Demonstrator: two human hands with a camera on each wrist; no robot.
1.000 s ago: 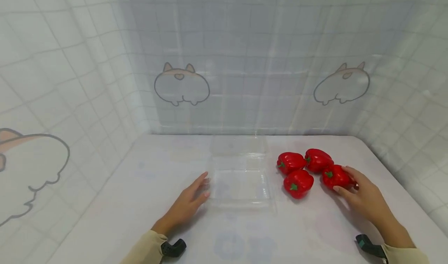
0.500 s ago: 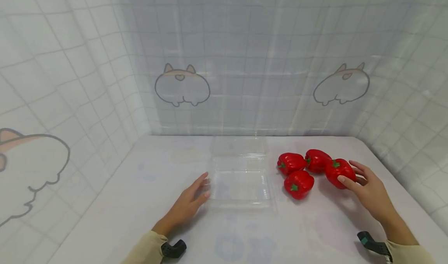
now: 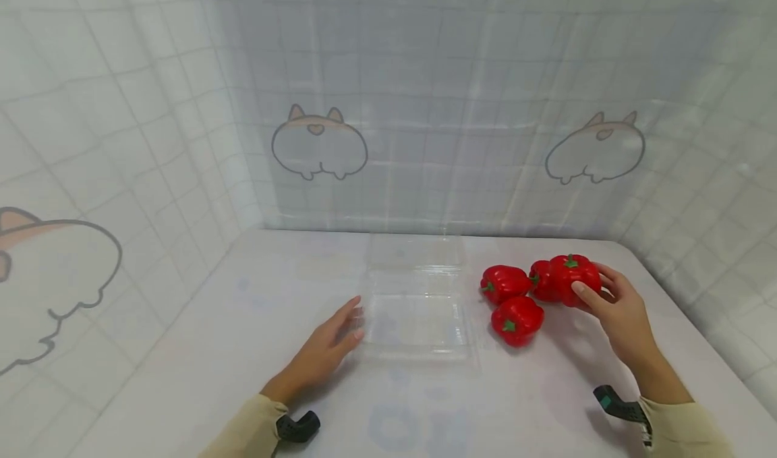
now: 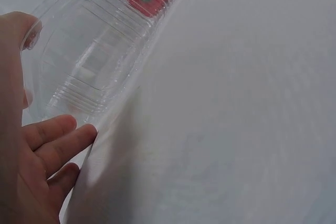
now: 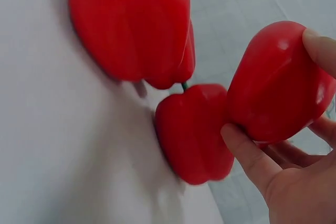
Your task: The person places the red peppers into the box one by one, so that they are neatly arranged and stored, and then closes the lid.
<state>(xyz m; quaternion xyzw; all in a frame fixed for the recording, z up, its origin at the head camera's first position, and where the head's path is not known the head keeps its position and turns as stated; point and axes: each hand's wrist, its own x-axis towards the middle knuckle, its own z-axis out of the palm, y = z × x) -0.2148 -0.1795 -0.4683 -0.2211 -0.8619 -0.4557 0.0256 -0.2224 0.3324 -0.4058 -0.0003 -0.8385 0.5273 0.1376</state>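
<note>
Holding pepper [image 3: 571, 279] between right thumb [image 3: 589, 295] and fingers [image 3: 614, 276]

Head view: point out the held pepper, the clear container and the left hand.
Held pepper [image 3: 566, 278], head view: red side below its stem.
Clear container [image 3: 415, 320], head view: bare floor, near part.
Left hand [image 3: 319, 354], head view: back of the hand.

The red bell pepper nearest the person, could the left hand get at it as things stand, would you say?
Probably yes: the clear plastic container lies between the left hand and that red pepper, but the way over the container looks free.
</note>
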